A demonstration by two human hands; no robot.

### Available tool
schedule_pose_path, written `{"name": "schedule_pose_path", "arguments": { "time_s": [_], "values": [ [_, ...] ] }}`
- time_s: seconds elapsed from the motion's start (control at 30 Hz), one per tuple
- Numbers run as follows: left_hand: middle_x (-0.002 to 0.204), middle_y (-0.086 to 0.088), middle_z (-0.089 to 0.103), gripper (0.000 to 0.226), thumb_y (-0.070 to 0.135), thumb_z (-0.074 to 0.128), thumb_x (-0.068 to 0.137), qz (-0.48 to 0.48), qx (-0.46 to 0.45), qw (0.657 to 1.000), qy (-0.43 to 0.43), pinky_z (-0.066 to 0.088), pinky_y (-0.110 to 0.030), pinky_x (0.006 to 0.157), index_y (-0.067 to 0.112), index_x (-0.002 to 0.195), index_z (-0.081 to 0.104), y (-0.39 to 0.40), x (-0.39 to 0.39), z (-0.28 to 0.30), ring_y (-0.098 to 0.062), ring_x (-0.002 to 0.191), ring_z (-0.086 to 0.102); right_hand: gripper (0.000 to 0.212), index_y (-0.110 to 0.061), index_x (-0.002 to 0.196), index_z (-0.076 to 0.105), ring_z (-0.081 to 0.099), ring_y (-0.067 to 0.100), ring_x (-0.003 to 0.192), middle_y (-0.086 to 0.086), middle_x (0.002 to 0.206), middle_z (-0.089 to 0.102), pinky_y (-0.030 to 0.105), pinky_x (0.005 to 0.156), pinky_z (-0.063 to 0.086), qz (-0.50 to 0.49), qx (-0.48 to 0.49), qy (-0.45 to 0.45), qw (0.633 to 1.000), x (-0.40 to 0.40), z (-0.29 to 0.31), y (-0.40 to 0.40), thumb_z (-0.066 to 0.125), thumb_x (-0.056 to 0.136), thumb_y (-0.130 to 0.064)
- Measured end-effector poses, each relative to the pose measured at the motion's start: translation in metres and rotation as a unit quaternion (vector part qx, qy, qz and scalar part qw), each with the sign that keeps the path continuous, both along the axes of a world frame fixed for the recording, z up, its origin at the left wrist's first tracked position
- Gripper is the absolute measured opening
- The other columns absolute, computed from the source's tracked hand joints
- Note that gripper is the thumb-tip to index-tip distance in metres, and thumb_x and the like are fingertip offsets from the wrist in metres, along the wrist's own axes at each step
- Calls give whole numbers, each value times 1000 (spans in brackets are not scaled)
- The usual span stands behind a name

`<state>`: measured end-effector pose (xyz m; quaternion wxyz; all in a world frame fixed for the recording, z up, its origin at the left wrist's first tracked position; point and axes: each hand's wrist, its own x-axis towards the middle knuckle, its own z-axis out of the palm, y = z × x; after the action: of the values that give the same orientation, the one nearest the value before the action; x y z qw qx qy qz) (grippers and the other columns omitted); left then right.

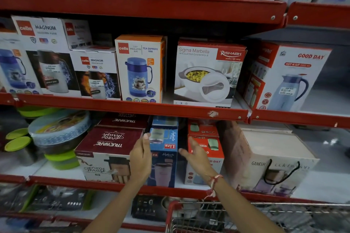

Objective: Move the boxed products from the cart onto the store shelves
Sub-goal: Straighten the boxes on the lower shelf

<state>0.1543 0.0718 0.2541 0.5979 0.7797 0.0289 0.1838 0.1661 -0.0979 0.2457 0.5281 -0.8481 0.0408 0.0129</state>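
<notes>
Boxes fill the shelves, and the blue Liza box sits mid-frame. My left hand touches its side, fingers flat; my right hand hangs open beside it. I think the cart, bottom right, may hold more.

I see a narrow dark gap between the blue Liza box and the red Good Day box; my right hand sits in front of it. The Trueware box presses close on the left. The shelf lip above limits headroom. Bare shelf opens right of the Ganesh box.
</notes>
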Motion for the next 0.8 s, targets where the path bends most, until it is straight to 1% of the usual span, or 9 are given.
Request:
{"name": "schedule_pose_path", "arguments": {
  "time_s": [0.03,0.1,0.2,0.27,0.37,0.47,0.6,0.7,0.8],
  "values": [
    [70,1,65,54,53,25,90,-25,-40,999,-1,54,-25,56,19,112,60,-8,0,2,-9,59,61,69,-16,148,24,30,21,142,3,155,31,39,115,30,-35,-4,-18,999,0,0,-10,60,91,-27],
    [100,-2,69,61,58,23,86,-117,-130,983,48,51,-29,88,18,115,59,-29,4,8,-13,94,65,62,-17,146,29,38,23,137,4,151,37,40,113,35,-87,2,-19,996,0,-3,-31,56,93,-31],
    [143,-14,44,75,58,12,88,-212,-164,946,182,28,-38,113,7,137,38,-66,10,11,-25,132,42,60,-20,141,36,58,25,117,8,137,51,41,99,50,-119,14,30,992,0,-10,-58,55,90,-44],
    [147,-15,38,82,64,10,84,-235,-126,939,216,26,-37,113,8,140,33,-87,12,4,-26,136,36,75,-23,141,35,53,29,123,11,139,49,48,105,45,-138,-3,51,989,3,-22,-72,54,80,-64],
    [121,-7,63,81,77,8,74,-247,-64,936,241,35,-33,102,28,110,61,-104,11,-4,-24,122,53,88,-16,150,16,35,35,138,15,147,41,51,115,28,-156,-8,93,983,6,-29,-85,51,84,-62],
    [99,1,69,81,88,10,60,-230,-68,937,254,39,-41,106,35,81,67,-106,19,-17,-22,111,60,71,-13,145,29,59,26,116,9,126,62,40,101,45,-130,85,114,981,1,-26,-92,53,89,-49],
    [135,-26,49,93,74,9,78,-220,-96,933,269,28,-49,113,6,121,57,-101,4,2,-38,130,43,41,-16,121,53,68,21,96,3,102,71,34,89,50,-111,103,107,983,-5,-26,-103,57,90,-42],
    [121,-19,61,78,68,8,81,-220,-82,933,271,39,-38,104,15,95,62,-97,-1,-1,-28,117,56,39,-18,119,57,68,21,98,3,101,72,39,97,50,-98,83,108,986,-12,-27,-106,57,89,-43],
    [135,-21,52,85,66,11,83,-221,-80,934,268,31,-43,114,2,122,52,-99,-10,0,-30,128,46,38,-16,118,61,67,21,99,4,103,73,41,100,49,-93,69,116,987,-20,-22,-102,56,90,-41]
  ]
}}
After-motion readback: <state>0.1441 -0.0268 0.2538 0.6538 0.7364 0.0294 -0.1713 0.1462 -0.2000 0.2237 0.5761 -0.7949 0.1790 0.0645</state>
